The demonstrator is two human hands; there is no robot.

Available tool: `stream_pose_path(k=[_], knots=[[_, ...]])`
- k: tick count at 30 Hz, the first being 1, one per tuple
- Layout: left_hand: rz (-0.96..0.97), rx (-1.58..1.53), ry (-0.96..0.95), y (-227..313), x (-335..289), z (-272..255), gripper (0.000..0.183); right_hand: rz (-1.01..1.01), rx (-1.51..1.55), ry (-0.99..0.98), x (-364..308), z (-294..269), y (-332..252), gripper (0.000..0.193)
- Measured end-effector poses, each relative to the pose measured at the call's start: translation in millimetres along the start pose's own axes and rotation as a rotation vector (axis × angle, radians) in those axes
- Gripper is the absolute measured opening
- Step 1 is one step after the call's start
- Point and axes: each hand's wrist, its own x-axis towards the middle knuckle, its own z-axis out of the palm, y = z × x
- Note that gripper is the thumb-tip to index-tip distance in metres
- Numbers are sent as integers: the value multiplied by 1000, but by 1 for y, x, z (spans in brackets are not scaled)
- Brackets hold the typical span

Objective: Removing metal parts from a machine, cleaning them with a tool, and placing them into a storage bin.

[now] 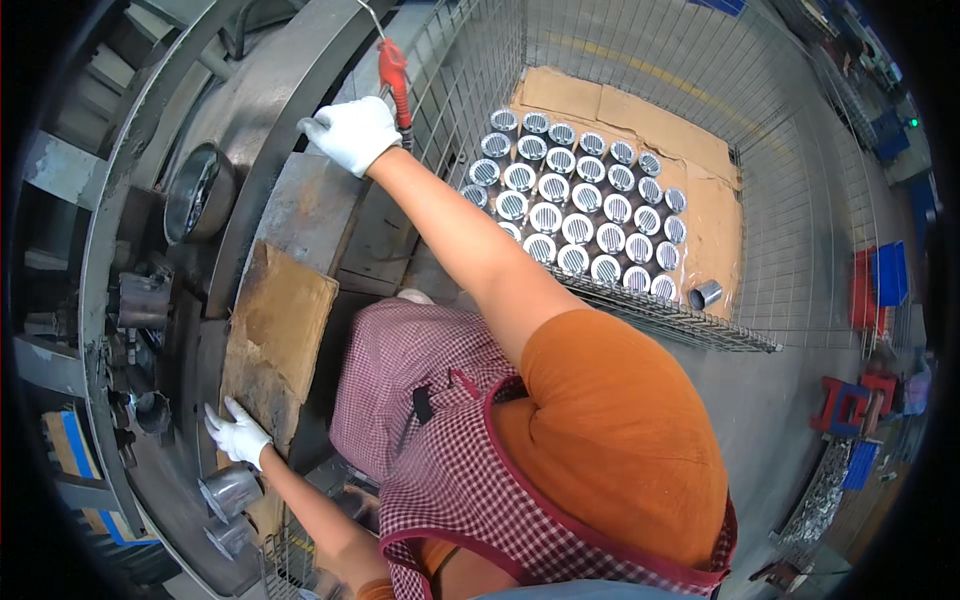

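My right hand [355,135], in a white glove, is stretched out past the upper end of the metal bench [305,205]. Its fingers curl under, hiding whatever may be in them, while the thumb points left. Just beside this hand, a red air blow gun [394,70] with a thin nozzle stands upright; I cannot tell whether they touch. Lower down, my gloved left hand [238,438] is open, fingers apart, over a stained cardboard sheet [283,310]. Close to it are a shiny metal cylinder [232,491] and another metal cylinder [232,537].
To the right, a wire cage [640,312] holds rows of metal cylinders [577,228] with slotted tops on cardboard [715,200]. One cylinder [705,294] lies tipped over. A round metal bowl [200,193] sits at left. Red and blue bins [888,275] stand far right.
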Motion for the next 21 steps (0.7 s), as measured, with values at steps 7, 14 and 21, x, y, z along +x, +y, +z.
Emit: stream_pose_path(k=[7,14,21], knots=[[27,-20,-19,1,-4,2,52,6,-22,30,1,6,5,44],[30,-35,-179,10,6,6,51,18,-67,-34,2,1,15,44],[-11,-88,-220,-3,0,-12,45,-75,-108,-60,5,9,-5,39]])
